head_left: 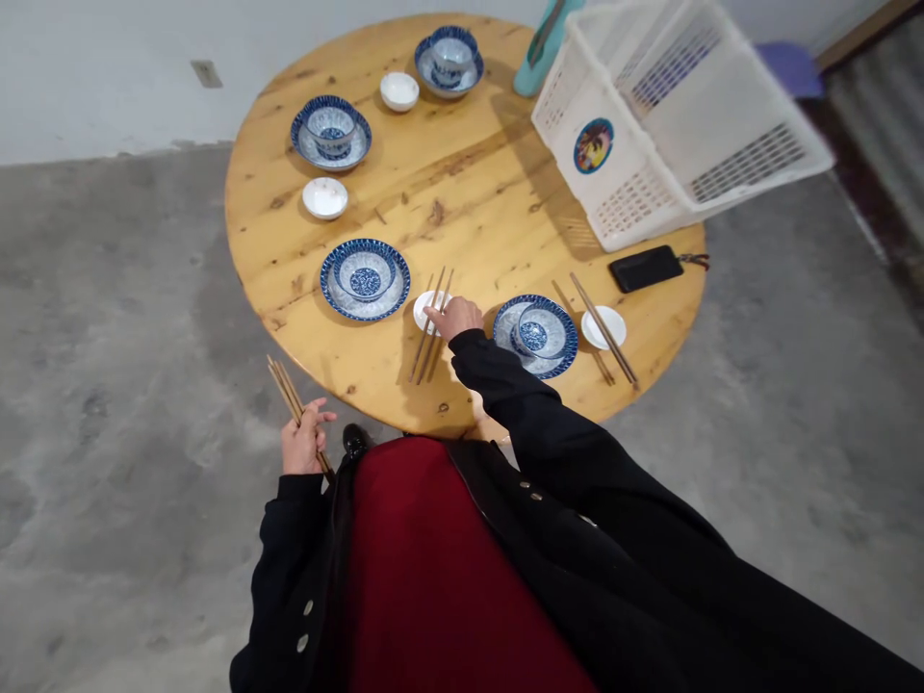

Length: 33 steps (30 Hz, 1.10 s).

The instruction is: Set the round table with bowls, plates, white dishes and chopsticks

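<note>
My left hand [307, 438] is below the table edge, gripping a bundle of several wooden chopsticks [295, 409]. My right hand [454, 318] reaches over the round pine table [462, 183], its fingers resting on a small white dish [431, 310]. A pair of chopsticks [431, 325] lies across that dish. To its left stands a blue-and-white bowl on a plate [365, 279], and another such set [535, 337] is just right of my wrist. Beyond it, a further chopstick pair [603, 330] crosses another small white dish [603, 327].
Two more bowl-and-plate sets [330, 133] and two white dishes [324, 197] stand farther back. A white plastic crate [671, 125] sits tilted over the far right edge, beside a black phone [646, 268] and a teal bottle [545, 48]. Concrete floor [108, 385] surrounds the table.
</note>
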Each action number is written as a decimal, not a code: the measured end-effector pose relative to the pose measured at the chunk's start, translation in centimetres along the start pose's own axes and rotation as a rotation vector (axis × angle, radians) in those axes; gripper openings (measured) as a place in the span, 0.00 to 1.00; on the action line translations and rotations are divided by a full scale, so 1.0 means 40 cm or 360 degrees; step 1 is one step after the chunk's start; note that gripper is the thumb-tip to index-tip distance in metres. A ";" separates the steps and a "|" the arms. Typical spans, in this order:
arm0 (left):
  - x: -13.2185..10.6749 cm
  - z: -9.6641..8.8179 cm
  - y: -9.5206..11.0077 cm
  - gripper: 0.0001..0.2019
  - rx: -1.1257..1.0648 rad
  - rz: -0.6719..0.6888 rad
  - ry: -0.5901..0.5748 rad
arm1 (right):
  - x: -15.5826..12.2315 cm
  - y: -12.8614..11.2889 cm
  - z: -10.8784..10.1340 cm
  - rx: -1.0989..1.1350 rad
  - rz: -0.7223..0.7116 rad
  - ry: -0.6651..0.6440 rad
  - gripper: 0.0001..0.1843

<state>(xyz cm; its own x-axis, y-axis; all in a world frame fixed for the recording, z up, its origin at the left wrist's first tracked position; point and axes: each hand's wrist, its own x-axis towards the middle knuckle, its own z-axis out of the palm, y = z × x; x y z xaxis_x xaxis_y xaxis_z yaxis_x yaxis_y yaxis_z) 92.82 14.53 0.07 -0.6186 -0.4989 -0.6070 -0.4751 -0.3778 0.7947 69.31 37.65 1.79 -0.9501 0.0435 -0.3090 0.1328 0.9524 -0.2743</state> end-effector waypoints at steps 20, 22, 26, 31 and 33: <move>0.009 -0.024 -0.022 0.27 0.0005 -0.0047 0.0005 | 0.050 0.003 0.032 0.0066 0.0019 0.0006 0.16; 0.008 -0.024 -0.023 0.27 0.0008 -0.0039 -0.0002 | 0.051 0.005 0.034 0.0066 0.0023 0.0006 0.16; 0.007 -0.022 -0.025 0.27 0.0009 -0.0026 -0.0011 | 0.053 0.007 0.035 0.0076 0.0028 0.0022 0.15; 0.004 -0.017 -0.022 0.28 -0.0001 -0.0018 -0.0009 | 0.052 0.005 0.032 0.0070 0.0032 0.0020 0.16; 0.001 -0.016 -0.020 0.28 -0.0003 -0.0019 -0.0008 | 0.051 0.005 0.031 0.0070 0.0034 0.0007 0.16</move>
<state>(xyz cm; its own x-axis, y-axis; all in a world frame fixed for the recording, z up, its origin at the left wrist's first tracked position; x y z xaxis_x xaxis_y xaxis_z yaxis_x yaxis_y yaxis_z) 93.56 14.30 -0.58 -0.6161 -0.4903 -0.6165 -0.4812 -0.3854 0.7874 67.75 37.54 0.00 -0.9481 0.0649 -0.3112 0.1650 0.9372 -0.3073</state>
